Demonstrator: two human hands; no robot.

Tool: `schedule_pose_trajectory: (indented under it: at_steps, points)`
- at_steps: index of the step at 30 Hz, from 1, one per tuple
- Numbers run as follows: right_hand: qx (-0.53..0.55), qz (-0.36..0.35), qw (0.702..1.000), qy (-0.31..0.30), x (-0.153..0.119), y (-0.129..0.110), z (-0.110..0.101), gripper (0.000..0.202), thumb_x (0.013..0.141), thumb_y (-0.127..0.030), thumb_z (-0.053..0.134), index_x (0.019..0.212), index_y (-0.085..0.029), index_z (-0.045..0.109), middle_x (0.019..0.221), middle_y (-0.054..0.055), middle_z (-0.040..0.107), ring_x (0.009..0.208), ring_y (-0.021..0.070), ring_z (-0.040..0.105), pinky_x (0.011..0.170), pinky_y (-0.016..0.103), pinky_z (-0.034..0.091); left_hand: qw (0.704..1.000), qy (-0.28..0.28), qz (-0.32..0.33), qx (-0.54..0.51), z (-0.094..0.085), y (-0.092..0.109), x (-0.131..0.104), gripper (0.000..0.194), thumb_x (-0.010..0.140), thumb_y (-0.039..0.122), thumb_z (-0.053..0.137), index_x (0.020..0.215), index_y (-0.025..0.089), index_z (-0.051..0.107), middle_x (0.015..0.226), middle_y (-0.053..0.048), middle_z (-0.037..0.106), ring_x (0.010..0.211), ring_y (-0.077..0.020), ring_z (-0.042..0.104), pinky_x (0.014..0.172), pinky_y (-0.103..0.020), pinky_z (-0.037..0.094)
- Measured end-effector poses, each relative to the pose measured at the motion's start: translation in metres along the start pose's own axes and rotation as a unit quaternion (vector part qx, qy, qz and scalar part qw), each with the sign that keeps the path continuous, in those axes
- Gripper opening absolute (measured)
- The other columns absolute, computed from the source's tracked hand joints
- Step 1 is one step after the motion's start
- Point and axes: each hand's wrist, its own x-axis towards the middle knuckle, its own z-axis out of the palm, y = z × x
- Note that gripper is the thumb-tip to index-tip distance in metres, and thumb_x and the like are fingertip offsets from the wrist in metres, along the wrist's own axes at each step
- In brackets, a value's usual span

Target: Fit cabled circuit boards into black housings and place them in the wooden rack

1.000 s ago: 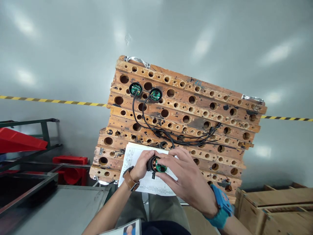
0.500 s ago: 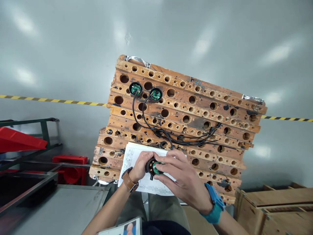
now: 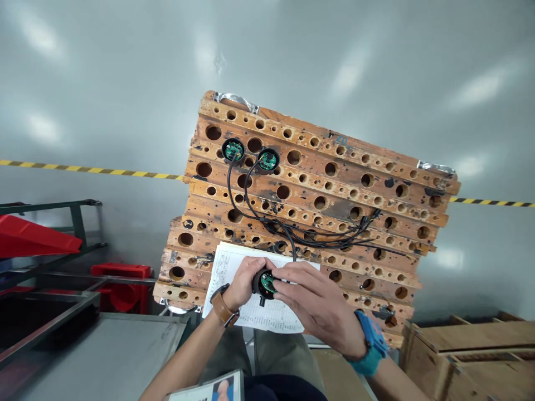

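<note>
My left hand point(image 3: 242, 283) grips a small black round housing point(image 3: 262, 284) from the left, above a printed paper sheet point(image 3: 234, 270). My right hand point(image 3: 320, 303) pinches a green circular circuit board point(image 3: 271, 282) at the housing's open face. A black cable runs from it up to the cable bundle point(image 3: 330, 236) on the wooden hole board point(image 3: 317, 184). Two similar black housings with green boards sit in holes at the upper left, one point(image 3: 233, 150) beside the other point(image 3: 268, 160).
A red bin point(image 3: 33, 236) rests on a dark green metal frame point(image 3: 75, 223) at left, another red bin point(image 3: 121, 287) below. A grey metal surface point(image 3: 104, 356) lies lower left, wooden crates point(image 3: 472, 351) lower right. Yellow-black tape point(image 3: 92, 172) crosses the grey floor.
My right hand's fingers have closed further over the green board, pressing it toward the housing. Both hands shifted slightly; the copper windings seen earlier are now covered.
</note>
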Motion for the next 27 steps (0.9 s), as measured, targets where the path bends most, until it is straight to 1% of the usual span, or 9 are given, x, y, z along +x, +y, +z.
schedule_pose_trajectory:
  at_steps: [2,4,7,11,15,18,22,24,27]
  points:
    - [-0.016,-0.012,1.000,-0.002,0.000,-0.001,0.003,0.015,0.098,-0.015,0.059,0.108,-0.020,0.068,0.098,0.007,0.076,0.101,0.0212,0.068,0.086,0.037,0.061,1.000,-0.001,0.008,0.014,-0.001,0.001,0.001,0.060,0.082,0.069,0.055,0.060,0.015,0.068,0.058,-0.004,0.062,0.062,-0.0181,0.054,0.066,-0.030,0.044]
    - [-0.032,-0.036,0.998,-0.031,0.001,0.000,0.003,0.017,0.097,-0.011,0.057,0.107,-0.018,0.068,0.100,0.008,0.075,0.101,0.0215,0.066,0.085,0.037,0.059,1.000,-0.001,0.010,0.019,-0.002,0.000,0.001,0.059,0.081,0.070,0.056,0.059,0.015,0.068,0.058,-0.005,0.063,0.064,-0.0189,0.056,0.066,-0.030,0.045]
    - [-0.052,-0.084,0.992,-0.081,0.004,0.004,-0.004,0.021,0.100,-0.011,0.048,0.107,-0.017,0.068,0.101,0.010,0.073,0.101,0.0218,0.065,0.084,0.037,0.057,1.000,-0.009,0.002,0.005,-0.003,-0.001,0.001,0.058,0.079,0.069,0.060,0.061,0.015,0.069,0.061,-0.005,0.064,0.063,-0.0182,0.056,0.064,-0.029,0.046]
    - [-0.080,-0.117,0.985,-0.094,0.008,0.009,-0.014,0.018,0.102,-0.019,0.050,0.105,-0.018,0.068,0.099,0.010,0.072,0.099,0.0218,0.065,0.084,0.037,0.056,1.000,-0.027,-0.011,-0.005,-0.005,-0.001,0.001,0.058,0.079,0.069,0.062,0.064,0.014,0.071,0.062,-0.004,0.065,0.062,-0.0171,0.056,0.065,-0.029,0.046]
    - [-0.083,-0.116,0.986,-0.090,0.010,0.008,-0.011,0.020,0.102,-0.031,0.054,0.100,-0.017,0.068,0.104,0.012,0.071,0.096,0.0212,0.065,0.080,0.036,0.056,0.999,-0.038,-0.023,0.003,-0.005,0.002,0.000,0.060,0.079,0.071,0.061,0.061,0.014,0.068,0.058,-0.004,0.063,0.059,-0.0167,0.054,0.062,-0.028,0.045]
    - [-0.091,-0.122,0.986,-0.068,0.006,0.007,-0.001,0.023,0.102,-0.035,0.056,0.094,-0.017,0.068,0.099,0.010,0.073,0.093,0.0209,0.066,0.076,0.035,0.055,0.999,-0.048,-0.003,0.007,-0.004,0.006,0.001,0.058,0.082,0.069,0.059,0.066,0.014,0.068,0.063,-0.004,0.065,0.064,-0.0180,0.057,0.067,-0.029,0.046]
    - [-0.103,-0.136,0.985,0.012,0.000,0.011,0.011,0.012,0.100,-0.026,0.062,0.094,-0.018,0.069,0.088,0.005,0.075,0.086,0.0195,0.067,0.073,0.035,0.053,0.998,-0.058,0.018,-0.017,-0.007,0.012,0.007,0.051,0.086,0.067,0.056,0.088,0.017,0.064,0.070,-0.003,0.066,0.069,-0.0190,0.060,0.071,-0.030,0.045]
    - [-0.116,-0.127,0.985,0.036,0.001,0.012,0.013,0.008,0.096,-0.025,0.067,0.097,-0.017,0.068,0.088,0.005,0.076,0.088,0.0209,0.067,0.074,0.036,0.054,0.998,-0.056,0.034,-0.003,-0.010,0.016,0.011,0.048,0.089,0.065,0.054,0.085,0.018,0.060,0.072,-0.003,0.064,0.071,-0.0189,0.059,0.073,-0.031,0.045]
    - [-0.139,-0.086,0.986,0.036,0.008,0.010,0.015,0.016,0.092,-0.029,0.073,0.102,-0.018,0.067,0.098,0.008,0.077,0.098,0.0258,0.069,0.081,0.042,0.057,0.996,-0.032,0.073,0.044,-0.015,0.021,0.017,0.047,0.092,0.062,0.051,0.075,0.019,0.058,0.075,-0.003,0.062,0.075,-0.0191,0.056,0.077,-0.032,0.045]
